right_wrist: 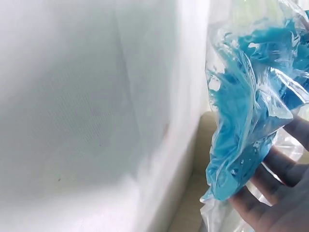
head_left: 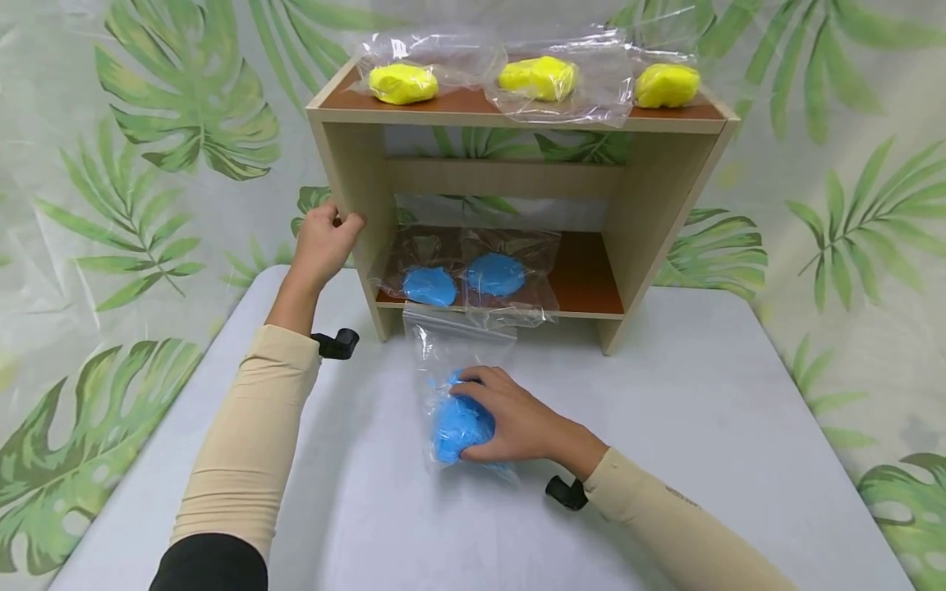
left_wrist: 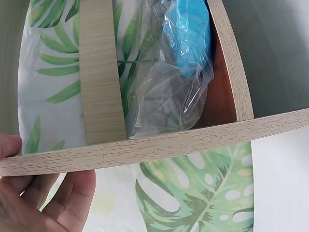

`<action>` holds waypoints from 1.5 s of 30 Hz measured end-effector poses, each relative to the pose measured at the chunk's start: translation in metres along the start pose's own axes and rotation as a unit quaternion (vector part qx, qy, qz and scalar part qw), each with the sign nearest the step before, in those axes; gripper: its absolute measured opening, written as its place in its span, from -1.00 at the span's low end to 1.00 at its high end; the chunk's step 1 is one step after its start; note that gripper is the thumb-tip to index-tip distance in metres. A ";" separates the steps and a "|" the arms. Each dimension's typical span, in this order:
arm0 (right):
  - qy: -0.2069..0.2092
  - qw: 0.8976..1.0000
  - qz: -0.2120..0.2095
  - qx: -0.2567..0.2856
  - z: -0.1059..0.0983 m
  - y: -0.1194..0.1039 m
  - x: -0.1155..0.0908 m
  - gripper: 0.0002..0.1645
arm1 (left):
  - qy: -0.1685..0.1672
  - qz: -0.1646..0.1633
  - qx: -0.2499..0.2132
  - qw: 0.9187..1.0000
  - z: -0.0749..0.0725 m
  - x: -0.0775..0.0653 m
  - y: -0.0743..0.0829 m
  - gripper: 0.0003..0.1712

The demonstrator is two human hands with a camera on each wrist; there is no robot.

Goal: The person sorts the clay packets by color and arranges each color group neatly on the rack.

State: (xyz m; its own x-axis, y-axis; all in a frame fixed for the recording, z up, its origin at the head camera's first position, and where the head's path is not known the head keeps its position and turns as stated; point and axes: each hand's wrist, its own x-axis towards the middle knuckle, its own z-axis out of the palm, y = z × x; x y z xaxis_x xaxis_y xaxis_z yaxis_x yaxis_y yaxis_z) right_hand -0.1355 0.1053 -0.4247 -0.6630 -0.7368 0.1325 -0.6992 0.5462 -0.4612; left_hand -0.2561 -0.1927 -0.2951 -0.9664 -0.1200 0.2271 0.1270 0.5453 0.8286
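Note:
My right hand [head_left: 517, 417] grips a clear zip bag of blue clay [head_left: 460, 427] above the white table, in front of the shelf. In the right wrist view the fingers [right_wrist: 275, 179] curl against the crumpled bag, and the clay looks smeared inside it. With my left hand [head_left: 327, 242] I hold the left side panel [head_left: 353, 164] of a small wooden shelf. The left wrist view has the thumb on one side of the panel's edge [left_wrist: 145, 147] and the fingers on the other. Two more bagged blue lumps [head_left: 430, 286] lie on the lower board.
Three bagged yellow lumps [head_left: 538, 78] sit along the shelf's top board [head_left: 473, 103]. The right side panel [head_left: 658, 197] stands on the white table [head_left: 702, 410]. Behind hangs a leaf-patterned sheet [head_left: 850, 213].

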 end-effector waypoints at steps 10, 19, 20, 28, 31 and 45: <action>0.024 0.998 -0.038 0.038 -0.022 -0.011 -0.021 -0.05 | -0.004 0.003 -0.004 1.000 -0.003 0.001 0.003 -0.40; 0.035 0.996 -0.073 0.040 -0.056 -0.035 -0.028 -0.02 | 0.000 0.006 -0.004 1.000 -0.005 0.002 0.002 -0.41; 0.039 0.996 -0.076 0.040 -0.059 -0.036 -0.028 -0.02 | 0.000 0.006 -0.004 1.000 -0.006 0.002 0.001 -0.41; 0.070 0.994 -0.071 0.033 -0.081 -0.035 -0.028 -0.03 | -0.011 -0.009 0.002 1.000 -0.006 0.000 -0.002 -0.38; 0.086 0.994 -0.068 0.027 -0.093 -0.030 -0.026 -0.02 | -0.012 -0.006 0.004 1.000 -0.006 0.000 -0.002 -0.37; 0.133 0.988 0.041 -0.065 -0.162 0.034 0.016 -0.10 | -0.017 -0.002 0.002 1.000 -0.003 0.001 -0.001 -0.39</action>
State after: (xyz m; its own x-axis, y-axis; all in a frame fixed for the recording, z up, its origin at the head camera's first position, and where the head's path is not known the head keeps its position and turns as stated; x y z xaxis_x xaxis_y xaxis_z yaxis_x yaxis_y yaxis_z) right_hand -0.2137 0.1766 -0.2958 -0.7531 -0.5669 0.3338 -0.6577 0.6582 -0.3663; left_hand -0.2566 -0.1962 -0.2940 -0.9740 -0.0944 0.2057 0.1217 0.5481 0.8275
